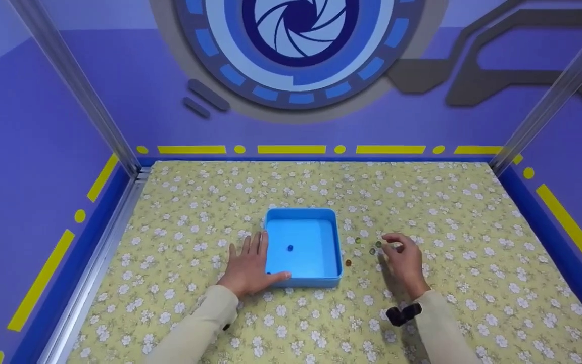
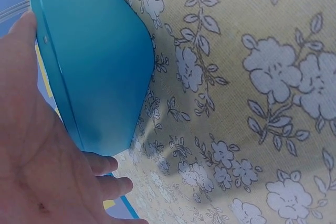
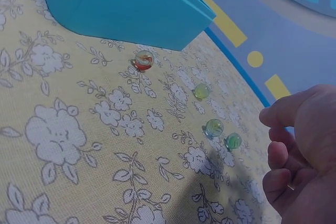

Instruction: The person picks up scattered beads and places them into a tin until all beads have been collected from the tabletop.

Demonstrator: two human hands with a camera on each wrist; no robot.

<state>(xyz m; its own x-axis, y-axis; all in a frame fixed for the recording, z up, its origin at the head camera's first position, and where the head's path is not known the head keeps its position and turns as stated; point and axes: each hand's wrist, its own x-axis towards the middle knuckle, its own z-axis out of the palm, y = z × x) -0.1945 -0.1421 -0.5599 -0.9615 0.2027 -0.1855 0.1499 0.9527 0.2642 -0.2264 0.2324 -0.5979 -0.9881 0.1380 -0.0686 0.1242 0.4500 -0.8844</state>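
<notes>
blue box point(image 1: 316, 247) mid-cloth, open on top, dark blue marble point(image 1: 290, 247) inside | left hand point(image 1: 246, 268) spread, on its left edge, thumb over near corner | orange marble point(image 1: 348, 263), three greenish marbles point(image 3: 214, 128) just right | right hand point(image 1: 404, 260) beside them, fingers bent, thumb apart | flowery cloth point(image 1: 210, 202) runs wide to blue walls point(image 1: 291, 134)

A square blue box point(image 1: 320, 242) stands upright and open, with a dark-blue marble point(image 1: 290, 248) inside, left of middle. Right of the box lie an orange-red marble point(image 1: 348, 263), a yellow-green marble point(image 1: 357, 240) and two green marbles point(image 3: 214, 128).
</notes>
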